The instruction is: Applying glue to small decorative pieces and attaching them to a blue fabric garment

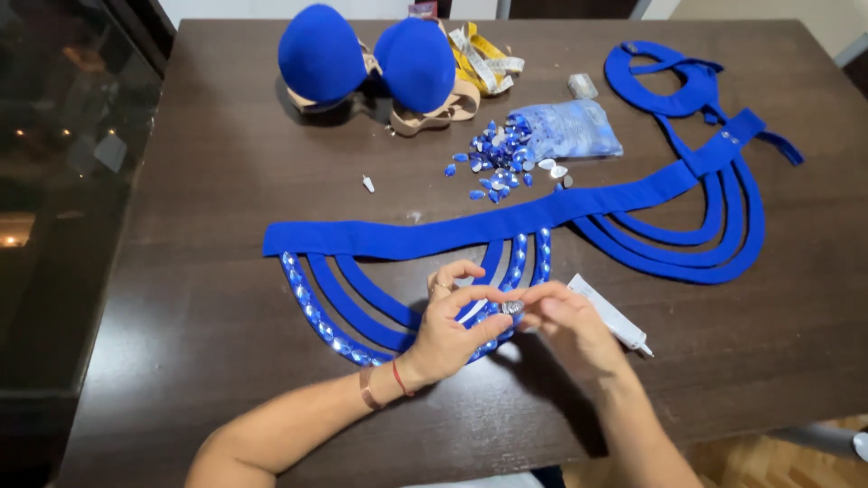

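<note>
Right between the fingertips of both hands sits a small clear gem [513, 307], pinched just above the lower blue strap loops [380, 330] of the fabric belt piece [425, 235] spread across the dark wooden table [208, 181]. The left hand [449, 330] has thumb and forefinger closed toward the stone, its other fingers curled loosely above; the right hand [568, 316] meets it from the other side, fingertips drawn together on the same stone, probably so it can be turned and steadied with care. Some loops already carry rows of shiny stones, the outermost one [312, 312] along most of its length. Just beside the right hand lies a white glue tube [610, 314], nozzle pointing away, close enough to grab. Farther up the table a scatter of loose blue and clear gems [495, 158] spills from a clear plastic bag [570, 129], near the work. Beyond that rest two blue padded cups [366, 59], a yellow tape measure [484, 59], and another blue strap piece [696, 99] at the far right, well apart from the hands.
</note>
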